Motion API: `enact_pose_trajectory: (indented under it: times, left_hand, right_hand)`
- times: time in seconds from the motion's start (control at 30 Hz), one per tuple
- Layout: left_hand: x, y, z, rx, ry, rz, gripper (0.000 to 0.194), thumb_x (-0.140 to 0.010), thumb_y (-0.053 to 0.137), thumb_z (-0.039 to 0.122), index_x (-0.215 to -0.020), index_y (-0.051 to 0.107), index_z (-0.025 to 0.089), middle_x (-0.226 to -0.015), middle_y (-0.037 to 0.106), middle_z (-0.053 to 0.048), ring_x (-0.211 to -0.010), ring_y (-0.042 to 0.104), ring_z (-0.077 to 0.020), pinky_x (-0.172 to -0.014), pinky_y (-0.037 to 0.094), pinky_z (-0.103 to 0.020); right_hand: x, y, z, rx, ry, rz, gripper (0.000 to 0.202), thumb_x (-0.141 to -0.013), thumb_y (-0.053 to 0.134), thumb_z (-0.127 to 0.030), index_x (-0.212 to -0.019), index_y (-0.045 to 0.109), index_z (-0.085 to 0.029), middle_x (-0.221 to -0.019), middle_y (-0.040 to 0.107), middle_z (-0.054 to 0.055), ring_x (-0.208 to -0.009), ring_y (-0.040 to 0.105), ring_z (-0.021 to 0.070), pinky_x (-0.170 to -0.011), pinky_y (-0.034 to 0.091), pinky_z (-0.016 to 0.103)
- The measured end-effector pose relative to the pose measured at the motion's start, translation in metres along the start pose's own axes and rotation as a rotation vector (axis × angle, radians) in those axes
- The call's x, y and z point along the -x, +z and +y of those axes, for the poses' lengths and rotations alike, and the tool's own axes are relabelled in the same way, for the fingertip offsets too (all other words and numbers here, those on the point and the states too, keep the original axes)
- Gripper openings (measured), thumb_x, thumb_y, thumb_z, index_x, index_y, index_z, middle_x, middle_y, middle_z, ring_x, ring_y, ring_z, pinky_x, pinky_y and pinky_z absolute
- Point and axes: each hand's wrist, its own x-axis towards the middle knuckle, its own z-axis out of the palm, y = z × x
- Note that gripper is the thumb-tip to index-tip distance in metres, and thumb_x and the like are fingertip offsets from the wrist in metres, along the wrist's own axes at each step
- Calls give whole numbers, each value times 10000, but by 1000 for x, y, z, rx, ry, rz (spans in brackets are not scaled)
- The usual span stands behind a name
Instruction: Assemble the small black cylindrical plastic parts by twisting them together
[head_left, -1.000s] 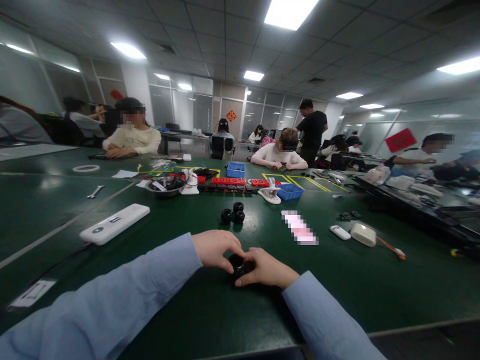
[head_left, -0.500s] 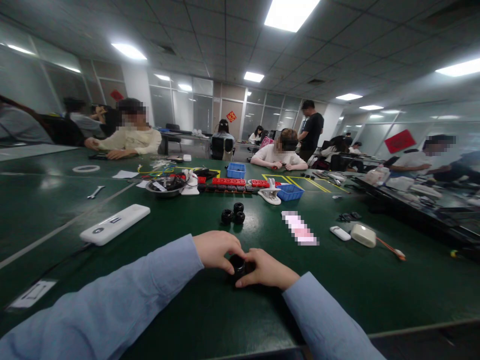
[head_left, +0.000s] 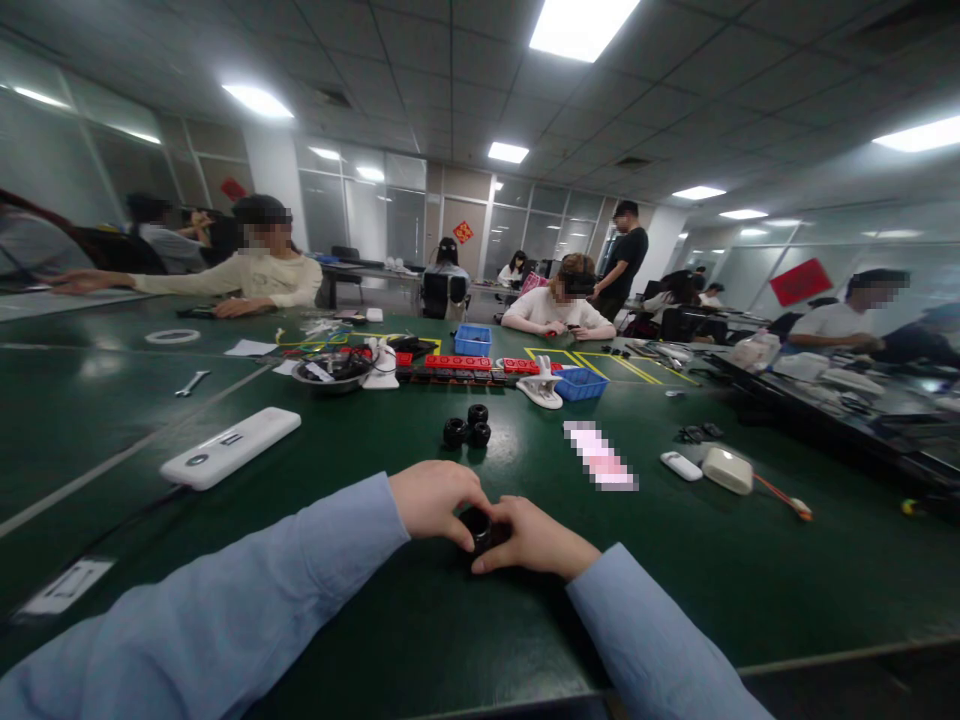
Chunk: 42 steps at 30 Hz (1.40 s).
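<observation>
Both my hands close round a small black wheel (head_left: 478,528), which looks like a glossy toy tyre, just above or on the green table (head_left: 420,620); I cannot tell which. My left hand (head_left: 441,500) grips it from the left with thumb and fingers. From the right, my right hand (head_left: 529,537) holds it with the thumb in front and the fingers behind. The fingers hide part of the wheel. Farther off, a group of similar black wheels (head_left: 454,432) stands together on the table.
A white power bank-like device (head_left: 232,448) with a cable lies left, near a wrench (head_left: 193,384). Beyond are a metal bowl (head_left: 330,385), red power strips (head_left: 457,362), a white clamp (head_left: 541,385) and a blue basket (head_left: 581,384). To the right sits a cream case (head_left: 726,470).
My hands stay nearly still round the wheel, which has shifted or tilted very slightly. The person at the far left has stretched an arm out to the left.
</observation>
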Motion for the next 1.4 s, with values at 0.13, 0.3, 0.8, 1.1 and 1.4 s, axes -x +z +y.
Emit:
enact_pose_trajectory:
  times: [0.13,0.3,0.8,1.1,1.4]
  left_hand:
    - [0,1,4,-29,-43,17,358,-688,679,378,-1023,648,255,-926,637,-12,-846,594,-185,-686,443,-244]
    - [0,3,13,-82,-126,54,378,-667,691,428,-973,662,207,-903,643,-39,-858,599,-214,-699,457,-268]
    - [-2,10,42,-268,-357,93,459,-714,616,537,-814,631,89,-817,637,-133,-788,609,-282,-669,468,-353]
    - [2,6,20,-162,-251,193,596,-700,530,663,-954,611,130,-915,624,-104,-862,577,-268,-730,454,-372]
    - [0,2,-9,104,138,78,381,-702,697,342,-1049,622,204,-1074,619,-49,-991,550,-199,-855,418,-291]
  right_hand:
    - [-1,1,3,3,9,-4,367,-600,744,-453,-853,690,-192,-712,618,-16,-672,563,145,-570,364,216]
    - [-1,2,4,-15,36,2,378,-596,744,-458,-850,678,-186,-719,618,-16,-670,565,148,-562,359,216]
    - [-4,5,8,-21,44,-12,347,-619,731,-428,-838,663,-168,-667,590,-32,-610,499,118,-524,316,201]
    - [-2,0,2,-13,61,-30,314,-635,725,-421,-814,657,-171,-649,569,-36,-596,495,114,-520,312,206]
    - [2,-3,0,41,20,-45,352,-610,732,-462,-809,695,-174,-650,547,-18,-649,518,138,-560,355,221]
